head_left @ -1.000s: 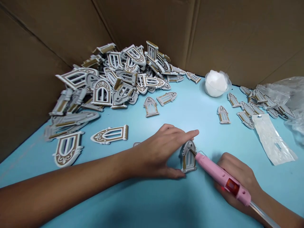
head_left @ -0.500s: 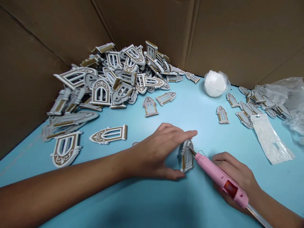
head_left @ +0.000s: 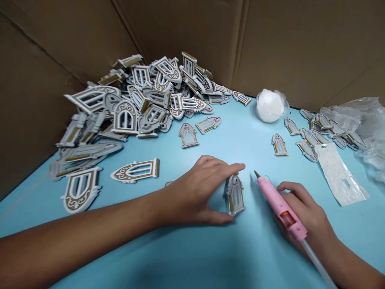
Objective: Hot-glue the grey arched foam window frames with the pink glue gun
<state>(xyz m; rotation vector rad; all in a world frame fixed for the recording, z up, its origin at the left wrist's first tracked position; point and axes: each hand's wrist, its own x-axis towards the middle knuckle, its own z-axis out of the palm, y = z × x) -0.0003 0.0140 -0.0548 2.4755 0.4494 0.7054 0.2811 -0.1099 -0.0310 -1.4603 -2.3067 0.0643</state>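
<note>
My left hand (head_left: 200, 190) pinches a small grey arched window piece (head_left: 235, 194) between forefinger and thumb, holding it on edge on the blue table (head_left: 192, 249). My right hand (head_left: 303, 216) grips a pink glue gun (head_left: 278, 202) with a clear glue stick trailing from its back end. The gun's metal tip points up and left, a short gap to the right of the window piece and not touching it.
A large heap of grey and gold window pieces (head_left: 135, 100) fills the back left. A cup of white stuff (head_left: 270, 106) stands at the back. More small windows (head_left: 313, 138), a flat clear packet (head_left: 339, 174) and plastic bags (head_left: 361, 120) lie right. Cardboard walls (head_left: 270, 40) surround the table.
The glue gun's tip was against the window piece; my right hand has pulled it back to the right and up, clear of the piece. My left hand keeps its hold.
</note>
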